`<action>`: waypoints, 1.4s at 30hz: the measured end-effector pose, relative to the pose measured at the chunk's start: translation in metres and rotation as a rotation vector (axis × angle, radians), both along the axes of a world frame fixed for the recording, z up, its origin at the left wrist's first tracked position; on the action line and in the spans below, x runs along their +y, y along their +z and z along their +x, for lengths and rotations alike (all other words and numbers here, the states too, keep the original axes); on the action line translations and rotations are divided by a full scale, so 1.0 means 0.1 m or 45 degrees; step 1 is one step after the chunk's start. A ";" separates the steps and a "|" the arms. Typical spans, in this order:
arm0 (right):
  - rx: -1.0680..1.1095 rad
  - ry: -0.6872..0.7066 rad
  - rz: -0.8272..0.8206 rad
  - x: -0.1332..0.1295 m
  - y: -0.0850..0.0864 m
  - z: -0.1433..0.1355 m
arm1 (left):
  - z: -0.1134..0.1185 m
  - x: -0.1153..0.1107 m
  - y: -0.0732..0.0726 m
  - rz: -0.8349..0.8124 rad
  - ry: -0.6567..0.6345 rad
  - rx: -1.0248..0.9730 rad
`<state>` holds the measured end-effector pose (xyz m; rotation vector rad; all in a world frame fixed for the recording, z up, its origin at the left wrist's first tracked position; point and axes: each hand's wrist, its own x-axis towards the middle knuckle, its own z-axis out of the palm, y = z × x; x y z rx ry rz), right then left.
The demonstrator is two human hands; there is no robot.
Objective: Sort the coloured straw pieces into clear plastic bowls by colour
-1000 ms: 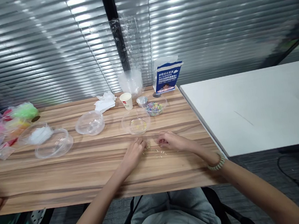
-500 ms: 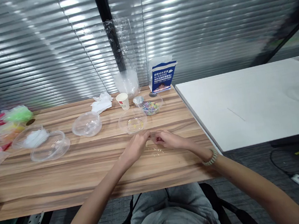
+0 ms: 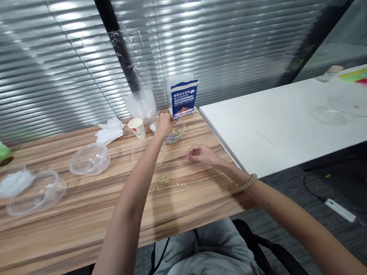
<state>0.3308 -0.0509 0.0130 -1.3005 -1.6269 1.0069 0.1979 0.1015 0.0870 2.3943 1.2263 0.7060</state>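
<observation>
Reaching to the bead bowl (image 3: 183, 128) with left hand (image 3: 165, 124), apart from right hand (image 3: 202, 154); can't tell any grip. Best to pinch yellow bits (image 3: 164, 181), on the counter (image 3: 210, 204) nearside of the bead bowl, mid-length: likely light, stiff, slippery.

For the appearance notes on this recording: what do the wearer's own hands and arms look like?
Both the left hand and right hand are bare, without gloves. No sleeves show on the forearms. The right wrist wears a pale greenish bracelet of chunky beads.
</observation>
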 end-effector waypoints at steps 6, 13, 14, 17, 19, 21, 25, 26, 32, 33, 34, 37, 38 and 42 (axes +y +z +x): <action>0.023 -0.246 0.265 0.55 0.46 -0.03 | -0.31 -0.26 0.11 0.163 -0.072 0.078; -0.270 -0.333 0.419 1.20 0.74 -0.22 | -0.58 -1.52 -0.09 0.106 -0.508 0.069; -0.313 -0.302 0.429 1.18 0.74 -0.23 | -0.55 -1.66 -0.17 0.046 -0.536 0.140; -0.387 -0.242 0.497 0.93 0.73 -0.19 | -0.41 -1.89 -0.38 -0.007 -0.513 0.380; -0.395 -0.237 0.545 0.58 0.70 -0.08 | -0.33 -1.91 -0.47 0.012 -0.493 0.446; -0.410 -0.232 0.566 0.13 0.63 0.09 | -0.28 -1.89 -0.51 0.045 -0.512 0.461; -0.562 -0.037 0.245 -0.87 0.34 0.52 | -0.26 -1.85 -0.58 0.064 -0.617 0.452; -0.571 -0.059 0.164 -1.08 0.27 0.62 | -0.27 -1.85 -0.60 0.044 -0.630 0.434; -0.602 -0.129 0.092 -1.71 -0.06 0.82 | -0.32 -1.97 -0.62 -0.134 -0.663 0.223; -0.598 -0.108 0.115 -1.72 -0.09 0.80 | -0.36 -2.05 -0.60 -0.170 -0.700 0.184; -0.592 -0.091 0.139 -1.70 -0.11 0.78 | -0.42 -2.14 -0.58 -0.211 -0.742 0.156; -0.581 -0.047 0.181 -1.60 -0.15 0.71 | -0.67 -2.47 -0.55 -0.253 -0.827 0.141; -0.579 -0.029 0.187 -1.56 -0.15 0.69 | -0.78 -2.58 -0.55 -0.254 -0.840 0.130; -0.557 0.079 0.188 -1.45 -0.13 0.68 | -1.25 -2.85 -0.62 -0.280 -0.675 -0.031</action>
